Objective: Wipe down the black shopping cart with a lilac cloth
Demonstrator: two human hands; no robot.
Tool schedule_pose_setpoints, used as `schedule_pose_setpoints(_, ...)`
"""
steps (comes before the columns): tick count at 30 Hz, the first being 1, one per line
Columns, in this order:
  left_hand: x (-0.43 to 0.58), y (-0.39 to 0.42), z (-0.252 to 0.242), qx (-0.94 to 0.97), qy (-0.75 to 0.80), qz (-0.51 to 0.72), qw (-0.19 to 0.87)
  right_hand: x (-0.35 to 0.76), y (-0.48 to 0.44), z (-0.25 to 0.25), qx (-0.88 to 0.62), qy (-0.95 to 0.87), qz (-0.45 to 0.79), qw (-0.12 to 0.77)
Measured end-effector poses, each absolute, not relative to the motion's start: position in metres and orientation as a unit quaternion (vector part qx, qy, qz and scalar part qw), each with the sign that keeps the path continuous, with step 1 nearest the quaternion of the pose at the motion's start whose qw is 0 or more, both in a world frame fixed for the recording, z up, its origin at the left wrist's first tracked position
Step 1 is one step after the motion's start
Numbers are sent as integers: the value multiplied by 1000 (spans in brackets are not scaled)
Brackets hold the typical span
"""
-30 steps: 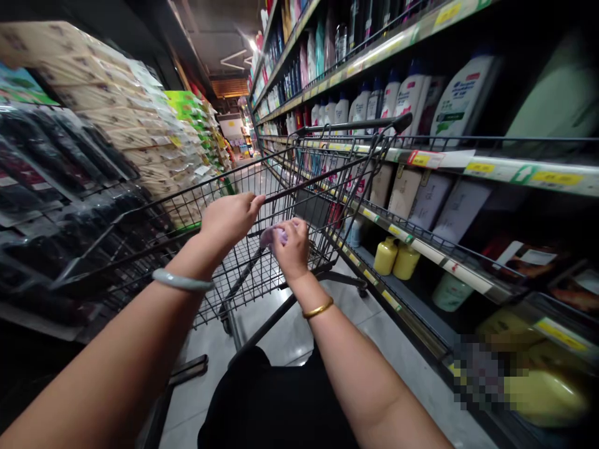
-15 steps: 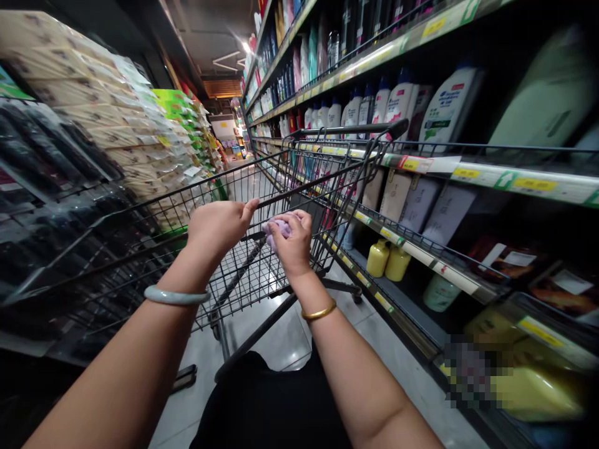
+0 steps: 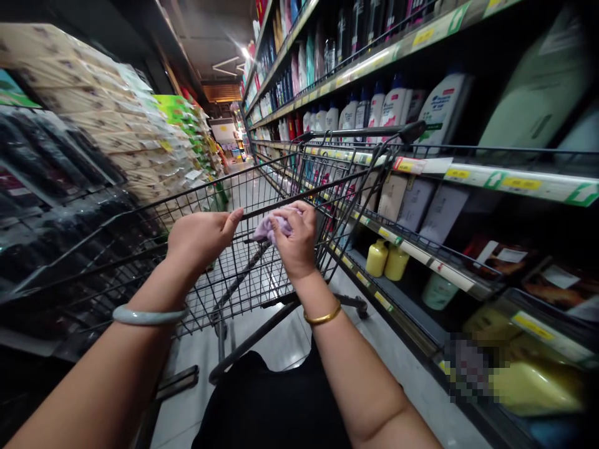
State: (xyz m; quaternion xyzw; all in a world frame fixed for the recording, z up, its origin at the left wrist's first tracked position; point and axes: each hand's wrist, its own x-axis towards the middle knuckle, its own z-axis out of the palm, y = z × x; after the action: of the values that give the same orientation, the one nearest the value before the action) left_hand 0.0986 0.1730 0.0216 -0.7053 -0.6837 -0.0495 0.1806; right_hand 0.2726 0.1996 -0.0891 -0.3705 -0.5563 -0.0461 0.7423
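Observation:
A black wire shopping cart [image 3: 281,187] stands in front of me in a store aisle. My left hand [image 3: 199,237] is closed over the cart's near top rail, with a pale green bangle on that wrist. My right hand [image 3: 294,240] is closed on a small lilac cloth [image 3: 267,228] pressed against the same rail, just right of the left hand. A gold bangle circles the right wrist. The cart basket looks bare inside.
Shelves on the right hold white shampoo bottles [image 3: 437,112], boxes and two yellow bottles [image 3: 387,259] low down. Stacked tissue packs [image 3: 116,125] and dark packaged goods fill the left side. The grey tiled aisle [image 3: 248,181] runs ahead past the cart.
The left hand has slid left along the rail, away from the right hand. The right hand has shifted the cloth slightly on the rail. The view has drifted a little.

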Motion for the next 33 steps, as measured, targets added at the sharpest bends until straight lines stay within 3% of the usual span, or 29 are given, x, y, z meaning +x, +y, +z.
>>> schedule_pose_setpoints(7,83,165,25,-702,-689,-44,173,331,205,-77,-412,-375,-134,820)
schedule_pose_setpoints(14,66,167,22,-694,-696,-41,178,298,184,-67,-350,-521,-122,769)
schedule_pose_setpoints(21,67,167,27,-701,-689,-53,179,323,185,-62,-403,-402,-146,809)
schedule_pose_setpoints(28,132,178,44,-748,-644,-85,136,282,175,-63,-361,-574,-144,721)
schedule_pose_setpoints(33,145,191,37,-747,-657,-56,86,352,199,-68,-401,-372,-173,819)
